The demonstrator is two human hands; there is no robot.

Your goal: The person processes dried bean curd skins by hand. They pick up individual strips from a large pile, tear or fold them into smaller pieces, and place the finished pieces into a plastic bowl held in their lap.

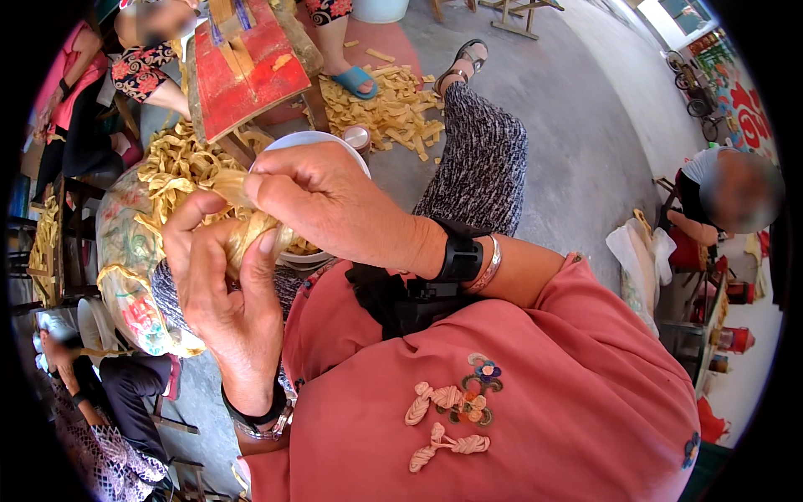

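My left hand (219,280) grips a small bundle of pale yellow strips (249,227), thumb and fingers wrapped round it. My right hand (322,201) reaches over from the right and pinches the strip at the top of the same bundle. Both hands are held close above a white bowl (293,140) resting on my lap. Black bands sit on both wrists.
A large patterned sack (125,259) heaped with yellow strips stands at my left. A red wooden bench (247,71) and a pile of strips on the concrete floor (385,105) lie ahead. Other people sit at the upper left, lower left and right.
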